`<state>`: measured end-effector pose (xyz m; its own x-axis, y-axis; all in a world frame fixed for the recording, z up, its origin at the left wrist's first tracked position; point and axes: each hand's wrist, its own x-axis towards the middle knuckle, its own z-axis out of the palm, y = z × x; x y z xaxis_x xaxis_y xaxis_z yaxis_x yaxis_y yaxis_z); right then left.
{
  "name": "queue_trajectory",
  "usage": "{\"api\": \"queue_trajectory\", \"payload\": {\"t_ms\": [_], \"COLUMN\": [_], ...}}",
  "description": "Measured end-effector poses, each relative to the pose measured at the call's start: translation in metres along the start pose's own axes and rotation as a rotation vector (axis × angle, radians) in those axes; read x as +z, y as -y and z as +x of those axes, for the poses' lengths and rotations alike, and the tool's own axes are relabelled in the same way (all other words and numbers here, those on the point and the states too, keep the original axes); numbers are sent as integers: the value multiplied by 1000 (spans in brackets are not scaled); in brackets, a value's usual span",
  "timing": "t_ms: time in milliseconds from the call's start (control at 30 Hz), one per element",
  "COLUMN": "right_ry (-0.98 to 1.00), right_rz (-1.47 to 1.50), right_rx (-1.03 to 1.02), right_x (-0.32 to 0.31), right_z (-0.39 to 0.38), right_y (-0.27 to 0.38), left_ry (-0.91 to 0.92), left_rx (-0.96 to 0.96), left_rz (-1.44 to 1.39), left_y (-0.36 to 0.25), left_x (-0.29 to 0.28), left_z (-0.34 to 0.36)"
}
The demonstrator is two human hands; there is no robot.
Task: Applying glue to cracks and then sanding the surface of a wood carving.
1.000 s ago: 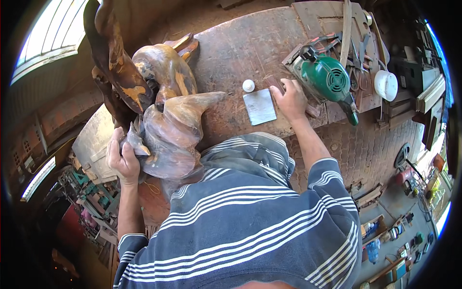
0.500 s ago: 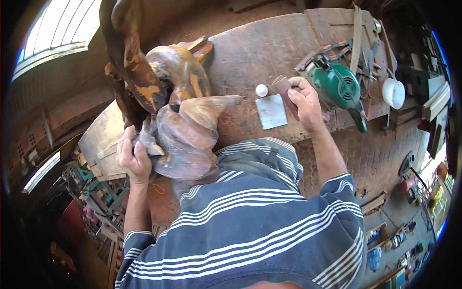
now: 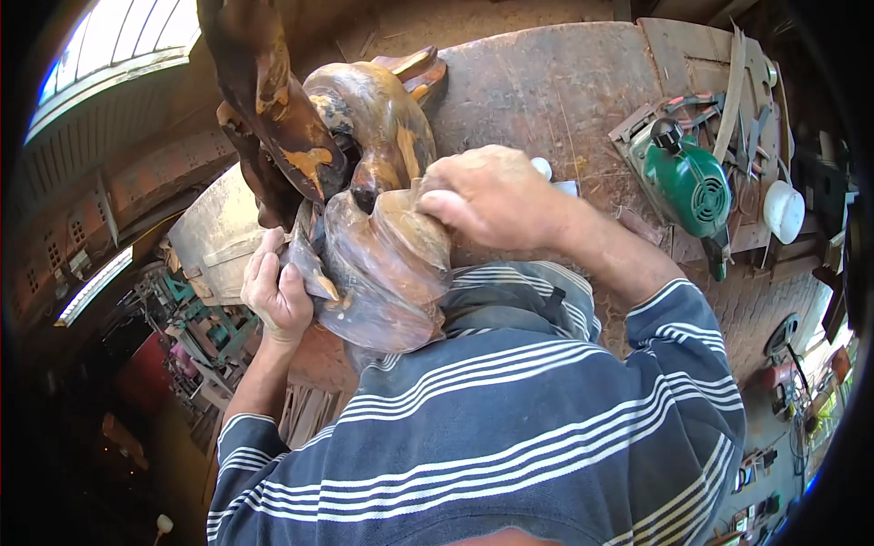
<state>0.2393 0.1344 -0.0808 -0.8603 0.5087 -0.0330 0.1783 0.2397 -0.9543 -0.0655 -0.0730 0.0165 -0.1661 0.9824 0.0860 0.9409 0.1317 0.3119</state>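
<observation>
A large, glossy brown carved wooden sculpture [image 3: 382, 264] with twisting folds lies against my lap and the workbench. At its left side my left hand [image 3: 276, 296] grips a pointed fold, thumb on the near face. My right hand [image 3: 487, 196] is closed and pressed to the upper right part of the carving. A brownish edge of folded sandpaper shows at its fingertips; my fingers cover the rest. Just beyond that hand, a small white round object [image 3: 542, 167] and a pale square sheet [image 3: 566, 187] are partly hidden.
On the right of the wooden workbench [image 3: 537, 82] stands a green power sander [image 3: 687, 182], with hand tools [image 3: 751, 150] and a white cup-shaped object [image 3: 784, 216] close by. A reddish-brown piece [image 3: 640, 226] lies at the bench's near edge. Dark, twisted wood [image 3: 282, 109] rises at the upper left.
My right hand has moved left with the sandpaper, from above the bench onto the carving. My left hand keeps its grip. The view has shifted, moving the scene slightly rightward.
</observation>
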Motion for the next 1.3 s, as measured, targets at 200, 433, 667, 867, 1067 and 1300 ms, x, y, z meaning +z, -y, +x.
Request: {"api": "queue_trajectory", "payload": {"t_ms": [200,433,667,867,1067,1300], "right_ry": [-62,41,56,117,158,70], "right_rz": [137,-132,-18,334,82,321], "right_rx": [-36,-195,-68,251,-22,12], "right_x": [3,6,1,-12,-6,-13], "right_z": [-36,-8,14,-32,18,-12], "right_y": [-39,-14,4,-19,4,-31], "left_ry": [8,-2,20,37,35,5], "left_rx": [-33,-87,-43,30,0,17], "left_rz": [-26,-72,-59,-54,-100,-59], "left_y": [-3,-3,-6,-2,0,-8], "left_x": [4,-1,-3,-1,-4,3], "left_z": [7,4,6,12,3,13]}}
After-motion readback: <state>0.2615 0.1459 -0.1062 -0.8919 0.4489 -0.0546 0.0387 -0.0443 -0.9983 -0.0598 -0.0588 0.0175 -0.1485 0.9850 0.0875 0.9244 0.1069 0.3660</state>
